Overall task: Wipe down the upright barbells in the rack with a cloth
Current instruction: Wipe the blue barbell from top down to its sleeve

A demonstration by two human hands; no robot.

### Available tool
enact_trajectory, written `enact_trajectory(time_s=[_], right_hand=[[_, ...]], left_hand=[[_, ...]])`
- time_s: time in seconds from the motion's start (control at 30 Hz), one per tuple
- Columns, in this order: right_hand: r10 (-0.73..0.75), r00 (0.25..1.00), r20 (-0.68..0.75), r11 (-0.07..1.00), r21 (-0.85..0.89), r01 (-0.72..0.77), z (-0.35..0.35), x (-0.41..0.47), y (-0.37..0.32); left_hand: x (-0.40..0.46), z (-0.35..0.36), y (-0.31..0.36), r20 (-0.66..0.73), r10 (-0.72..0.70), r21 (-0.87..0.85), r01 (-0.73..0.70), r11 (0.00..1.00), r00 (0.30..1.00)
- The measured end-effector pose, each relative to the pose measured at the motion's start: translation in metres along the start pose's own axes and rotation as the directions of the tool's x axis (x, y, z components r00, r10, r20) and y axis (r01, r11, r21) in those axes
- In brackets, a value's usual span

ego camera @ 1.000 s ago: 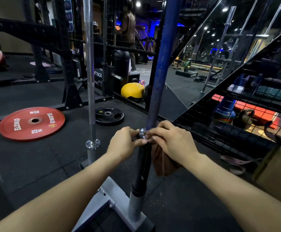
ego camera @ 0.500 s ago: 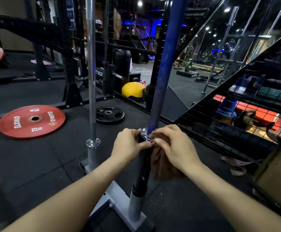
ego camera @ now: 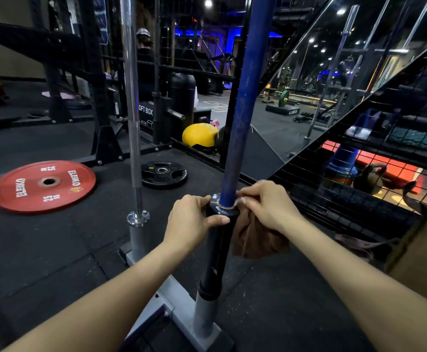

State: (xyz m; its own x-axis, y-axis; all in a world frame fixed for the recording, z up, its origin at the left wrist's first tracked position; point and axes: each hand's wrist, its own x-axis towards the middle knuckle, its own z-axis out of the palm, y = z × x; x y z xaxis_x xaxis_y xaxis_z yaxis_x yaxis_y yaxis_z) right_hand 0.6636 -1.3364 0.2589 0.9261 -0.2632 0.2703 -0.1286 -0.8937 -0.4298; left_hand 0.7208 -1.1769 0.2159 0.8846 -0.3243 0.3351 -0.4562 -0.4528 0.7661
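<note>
Head view: scuffed blue-shafted upright barbell with black sleeve stood in grey steel floor rack. Left hand fingers gripped sleeve top; right hand fingers pinched crumpled brown cloth against collar.

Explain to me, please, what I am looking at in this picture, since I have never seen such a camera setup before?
The picture comes from a camera worn on a person's head, looking forward and down at their own bare arms in a gym. The left hand grips the black sleeve of a blue barbell standing upright in a grey floor rack. The right hand holds a brown cloth against the bar's collar. A silver barbell stands beside it. A red plate and a small black plate lie on the floor.
</note>
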Motion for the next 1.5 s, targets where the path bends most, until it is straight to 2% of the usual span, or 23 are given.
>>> enact_trajectory(time_s=[0.1,0.27,0.47,0.7,0.87,1.0,1.1,1.2,1.37,1.5], right_hand=[[-0.04,0.998,0.043,0.999,0.014,0.039,-0.007,-0.016,0.0],[0.025,0.998,0.057,0.994,-0.105,-0.019,-0.001,0.02,-0.001],[-0.021,0.999,0.04,0.995,-0.098,0.025,0.006,0.018,0.008],[-0.094,0.99,0.101,0.983,-0.148,0.108,-0.002,-0.015,0.002],[-0.101,0.982,0.159,0.982,-0.145,0.124,-0.015,-0.03,-0.015],[-0.138,0.986,0.093,0.984,-0.099,0.147,-0.025,-0.032,-0.039],[-0.15,0.985,0.084,0.943,-0.288,0.168,-0.008,-0.023,-0.062],[-0.13,0.985,0.112,0.832,-0.528,0.17,0.013,-0.024,-0.073],[-0.14,0.976,0.164,0.811,-0.546,0.208,0.008,-0.028,-0.064],[-0.096,0.975,0.202,0.846,-0.499,0.187,-0.005,-0.034,-0.053]], left_hand=[[-0.001,-0.001,0.001,0.0,0.018,0.011,-0.018,1.0,1.0],[0.0,-0.001,0.001,0.006,0.012,0.01,-0.012,1.0,1.0],[-0.001,-0.002,0.002,0.018,-0.008,-0.024,0.008,1.0,1.0],[-0.004,-0.003,0.005,0.044,-0.019,-0.033,0.02,0.999,0.999],[0.002,-0.01,-0.001,0.187,-0.021,-0.041,0.029,0.999,0.982],[0.007,-0.018,-0.016,0.318,-0.024,-0.04,0.038,0.998,0.948],[0.007,-0.018,-0.029,0.357,0.015,-0.123,0.031,0.992,0.934],[0.008,-0.017,-0.034,0.359,0.051,-0.159,0.007,0.987,0.932],[0.005,-0.018,-0.029,0.355,0.074,-0.132,-0.029,0.991,0.932],[0.006,-0.016,-0.027,0.338,0.045,-0.049,-0.03,0.998,0.94]])
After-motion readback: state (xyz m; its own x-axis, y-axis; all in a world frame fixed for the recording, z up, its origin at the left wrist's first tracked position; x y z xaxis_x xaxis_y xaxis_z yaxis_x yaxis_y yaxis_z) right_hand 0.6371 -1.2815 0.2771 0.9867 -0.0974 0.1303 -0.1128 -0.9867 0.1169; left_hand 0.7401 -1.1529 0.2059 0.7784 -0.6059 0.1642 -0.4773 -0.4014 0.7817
